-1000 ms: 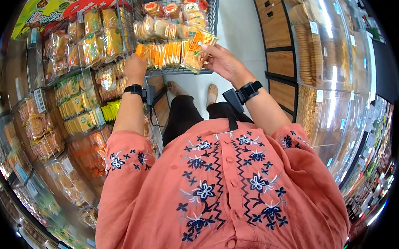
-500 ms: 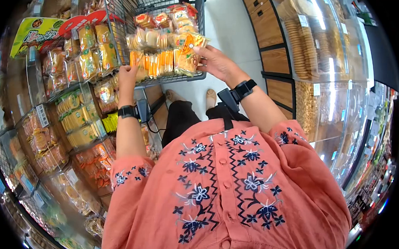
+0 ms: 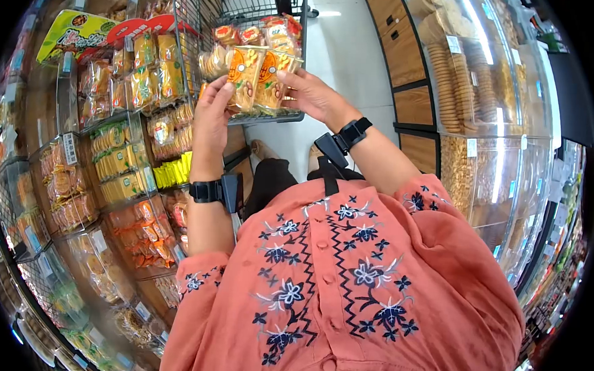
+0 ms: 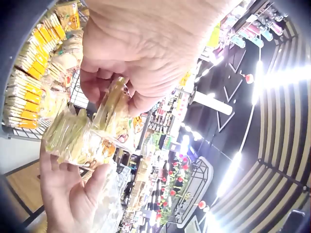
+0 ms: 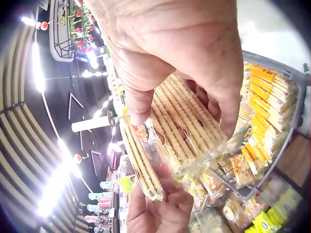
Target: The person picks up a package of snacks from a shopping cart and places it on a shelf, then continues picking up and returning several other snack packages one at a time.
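Observation:
My left hand (image 3: 211, 119) pinches a flat clear cracker packet (image 3: 244, 77) with an orange label between thumb and fingers. Beside it, my right hand (image 3: 317, 97) grips a thicker stack of similar packets (image 3: 270, 81), its thumb on the front. In the right wrist view the stack (image 5: 187, 126) shows several wafer-like layers edge-on, and the left hand's packet (image 5: 143, 160) looks much thinner. Both are held up side by side above the near end of a wire shopping cart (image 3: 267, 120). Part of the cart's load is hidden behind them.
More orange-labelled packets (image 4: 31, 73) fill the cart, with red-labelled packs (image 3: 252, 36) toward its far side. Shelves of bagged snacks (image 3: 146, 79) line the left. Clear bins of biscuits (image 3: 450, 93) stand over wooden drawers (image 3: 410, 105) on the right.
My left hand has come up from the cart's near left side to hold a packet next to the right hand's stack. The right hand's packets now face me more squarely.

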`<action>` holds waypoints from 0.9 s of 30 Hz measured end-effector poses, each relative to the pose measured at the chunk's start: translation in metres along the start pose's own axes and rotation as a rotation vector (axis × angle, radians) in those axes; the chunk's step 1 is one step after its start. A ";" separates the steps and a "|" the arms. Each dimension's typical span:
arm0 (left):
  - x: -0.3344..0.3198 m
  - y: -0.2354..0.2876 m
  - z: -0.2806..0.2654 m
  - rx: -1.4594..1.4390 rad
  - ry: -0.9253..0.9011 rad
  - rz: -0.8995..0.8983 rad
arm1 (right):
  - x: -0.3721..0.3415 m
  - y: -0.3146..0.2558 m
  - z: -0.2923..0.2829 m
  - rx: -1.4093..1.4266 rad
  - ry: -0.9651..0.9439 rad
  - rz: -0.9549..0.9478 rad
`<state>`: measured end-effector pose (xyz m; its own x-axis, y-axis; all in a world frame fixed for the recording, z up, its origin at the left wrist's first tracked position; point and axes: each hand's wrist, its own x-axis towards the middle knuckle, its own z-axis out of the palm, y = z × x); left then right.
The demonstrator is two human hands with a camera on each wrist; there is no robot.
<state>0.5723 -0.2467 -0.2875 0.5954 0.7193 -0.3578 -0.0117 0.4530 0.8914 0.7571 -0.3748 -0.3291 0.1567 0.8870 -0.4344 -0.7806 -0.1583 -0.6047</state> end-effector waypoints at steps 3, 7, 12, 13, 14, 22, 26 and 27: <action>-0.011 0.001 0.013 0.066 0.034 -0.006 | -0.006 -0.002 0.003 0.013 0.006 -0.018; -0.007 -0.014 0.017 0.132 0.028 0.039 | -0.008 0.002 -0.001 0.029 0.008 -0.031; -0.006 -0.025 0.028 0.182 0.000 0.038 | -0.009 0.003 -0.007 0.014 0.027 -0.045; -0.006 -0.025 0.030 0.199 -0.011 0.048 | -0.008 0.004 -0.007 0.017 0.026 -0.047; -0.006 -0.025 0.032 0.214 -0.022 0.056 | -0.007 0.004 -0.008 0.019 0.025 -0.048; 0.009 -0.041 0.019 0.333 -0.114 0.058 | -0.002 0.007 -0.009 -0.099 0.020 -0.035; 0.052 -0.049 -0.030 0.558 0.065 0.078 | 0.006 0.013 -0.013 -0.107 0.094 0.024; 0.074 -0.061 -0.057 0.751 0.129 0.141 | 0.007 0.014 -0.014 -0.109 0.104 0.041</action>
<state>0.5716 -0.1909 -0.3840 0.5304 0.8200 -0.2152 0.4948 -0.0933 0.8640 0.7561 -0.3765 -0.3501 0.1922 0.8298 -0.5239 -0.7185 -0.2446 -0.6511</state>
